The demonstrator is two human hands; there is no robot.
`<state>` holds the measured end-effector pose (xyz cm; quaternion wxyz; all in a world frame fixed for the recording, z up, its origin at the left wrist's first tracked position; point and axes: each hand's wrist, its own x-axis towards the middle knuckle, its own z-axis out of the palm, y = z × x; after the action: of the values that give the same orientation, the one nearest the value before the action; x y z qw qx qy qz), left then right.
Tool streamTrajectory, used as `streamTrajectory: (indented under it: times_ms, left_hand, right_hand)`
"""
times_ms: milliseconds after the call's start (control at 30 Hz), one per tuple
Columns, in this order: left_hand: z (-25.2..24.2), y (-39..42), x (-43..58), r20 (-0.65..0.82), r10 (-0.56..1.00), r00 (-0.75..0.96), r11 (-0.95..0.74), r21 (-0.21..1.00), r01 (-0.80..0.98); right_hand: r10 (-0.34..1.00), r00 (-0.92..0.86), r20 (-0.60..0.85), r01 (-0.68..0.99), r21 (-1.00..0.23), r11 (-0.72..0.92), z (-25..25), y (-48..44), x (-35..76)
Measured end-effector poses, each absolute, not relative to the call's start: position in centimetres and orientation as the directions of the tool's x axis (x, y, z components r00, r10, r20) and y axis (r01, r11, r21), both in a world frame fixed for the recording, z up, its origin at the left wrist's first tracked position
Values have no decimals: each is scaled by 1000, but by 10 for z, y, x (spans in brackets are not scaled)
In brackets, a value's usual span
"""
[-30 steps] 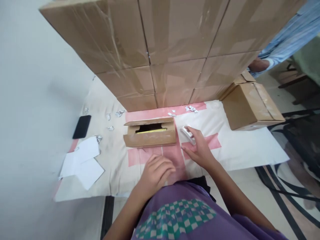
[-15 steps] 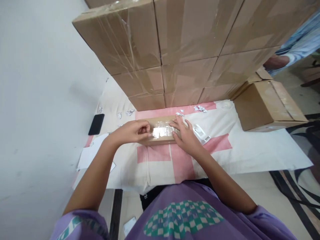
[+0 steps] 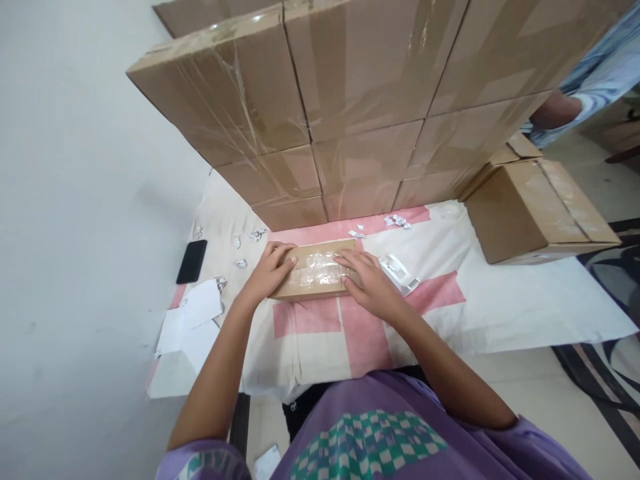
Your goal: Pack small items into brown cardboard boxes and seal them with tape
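A small, long cardboard box (image 3: 300,283) lies on the cloth-covered table in front of me, with shiny clear tape across the middle of its top. My left hand (image 3: 271,272) grips its left end, thumb on the top face and fingers round the far corner. Over the right end my right hand (image 3: 367,279) is closed, its fingers reaching across the tape and its thumb near the front edge; its palm hides that end. Just right of this hand is a white plastic device (image 3: 400,273) with a small display window.
Behind the box rises a wall of stacked, taped cartons (image 3: 360,87). An open carton (image 3: 545,207) lies at the right. A black phone (image 3: 192,261), white papers (image 3: 193,320) and crumpled scraps (image 3: 399,221) are on the cloth. Another person's sleeve (image 3: 607,90) shows at upper right.
My left hand has gone from a pinch above the tape to the box's left end, uncovering more of the top. The right hand stays on the right end. The view has shifted slightly.
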<state>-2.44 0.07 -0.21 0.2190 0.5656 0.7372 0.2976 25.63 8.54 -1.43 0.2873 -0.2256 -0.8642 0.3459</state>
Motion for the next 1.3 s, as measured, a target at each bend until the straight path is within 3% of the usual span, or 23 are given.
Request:
streamTrajectory:
  times_ms: [100, 200, 267, 367, 467, 600, 900, 1067, 1200, 1300]
  left_hand:
    - [-19, -28, -20, 246, 785, -568, 172, 795, 582]
    - [-47, -82, -12, 258, 510, -821, 186, 898, 398]
    - [-74, -124, 2, 209, 434, -876, 285, 891, 353]
    - [-115, -170, 34, 143, 491, -859, 427, 820, 381]
    - [-136, -184, 61, 156, 572, -805, 473, 739, 480]
    - [-135, -175, 69, 137, 683, -717, 518, 602, 608]
    - [-131, -174, 61, 130, 684, -718, 491, 646, 585]
    - [-125, -161, 61, 112, 623, -774, 438, 770, 464]
    - [-93, -115, 54, 169, 458, -873, 259, 914, 313]
    - [-63, -69, 37, 178, 493, -852, 105, 960, 261]
  right_hand:
    - [651, -643, 404, 97, -800, 592, -23, 116, 287]
    - [801, -396, 449, 232, -795, 560, -39, 166, 320]
    - [792, -445, 418, 338, -741, 581, -49, 199, 329]
    - [679, -696, 231, 471, -567, 676, -58, 238, 311]
    - [575, -814, 77, 500, -411, 762, -66, 260, 271]
    - [540, -841, 32, 487, -389, 782, -76, 273, 234]
    - [662, -713, 231, 451, -571, 685, -61, 232, 275]
    - [678, -689, 256, 268, -779, 566, -43, 173, 303]
    - [656, -727, 204, 177, -867, 465, -48, 138, 299]
    - [638, -745, 196, 97, -914, 394, -60, 119, 289]
